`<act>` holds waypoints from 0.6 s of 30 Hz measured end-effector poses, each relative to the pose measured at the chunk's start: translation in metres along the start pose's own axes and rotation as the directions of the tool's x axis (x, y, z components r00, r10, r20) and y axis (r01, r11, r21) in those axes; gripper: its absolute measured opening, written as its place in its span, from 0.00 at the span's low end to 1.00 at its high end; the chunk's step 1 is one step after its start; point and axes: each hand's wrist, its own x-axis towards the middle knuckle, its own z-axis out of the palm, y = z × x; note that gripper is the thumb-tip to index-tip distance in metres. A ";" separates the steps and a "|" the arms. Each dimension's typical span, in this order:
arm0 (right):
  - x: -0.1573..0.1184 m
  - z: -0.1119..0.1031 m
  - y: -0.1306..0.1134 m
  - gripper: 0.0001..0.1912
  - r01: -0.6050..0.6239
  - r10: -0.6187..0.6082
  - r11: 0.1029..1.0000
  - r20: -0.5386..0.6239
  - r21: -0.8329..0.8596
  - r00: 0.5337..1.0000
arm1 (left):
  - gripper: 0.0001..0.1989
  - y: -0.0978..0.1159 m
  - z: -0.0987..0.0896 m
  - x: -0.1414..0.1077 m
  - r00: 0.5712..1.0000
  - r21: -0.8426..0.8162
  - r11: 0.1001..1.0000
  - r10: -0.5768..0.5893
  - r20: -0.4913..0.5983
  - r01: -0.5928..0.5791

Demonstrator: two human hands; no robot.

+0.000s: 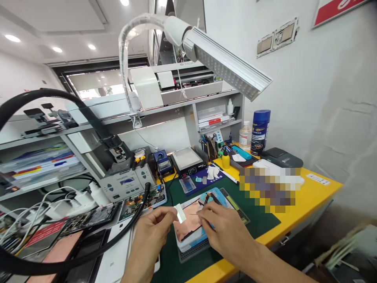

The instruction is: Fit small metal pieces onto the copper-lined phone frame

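Low in the centre, here are my hands, apart from each other: my left hand (160, 226) pinches a small white strip (180, 214), and my right hand (225, 228) bends its fingers over the copper-coloured sheet (188, 218), though whether they grip anything I can't tell. That sheet lies lower centre, above a green mat (262, 222) on my yellow surface (319, 192), which runs out towards the right edge. Lower left, it's crowded: a white phone (110, 259) among other devices, a black hose (44, 94) looping round them from the upper left. Up top, a lamp (229, 61) slants across the centre, in front of grey shelves (218, 96). Right of centre stands a blue can (260, 133) against a white wall (303, 102), and round lights (57, 49) glow in the ceiling, upper left.
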 end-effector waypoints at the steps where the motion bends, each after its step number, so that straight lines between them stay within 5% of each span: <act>1: -0.001 0.003 -0.001 0.14 0.034 -0.034 0.998 0.004 -0.048 0.999 | 0.17 0.000 -0.001 0.000 1.000 -0.002 1.000 0.002 -0.005 -0.002; 9: -0.004 0.007 -0.013 0.10 0.136 -0.070 0.951 0.237 -0.276 0.969 | 0.16 0.004 -0.004 0.008 1.000 0.005 1.000 0.029 -0.011 -0.029; 14: -0.002 -0.020 -0.013 0.10 0.159 -0.124 0.976 0.224 -0.145 0.967 | 0.17 0.013 -0.002 0.027 0.995 0.090 0.991 0.101 -0.021 -0.099; 16: 0.014 -0.043 0.000 0.13 0.063 -0.057 0.997 0.132 -0.041 0.990 | 0.18 0.017 -0.001 0.036 0.992 0.153 0.980 0.129 -0.013 -0.125; 18: 0.041 -0.065 0.023 0.15 -0.188 0.192 0.979 0.049 -0.081 0.980 | 0.19 0.022 0.001 0.045 0.986 0.188 0.968 0.168 -0.010 -0.163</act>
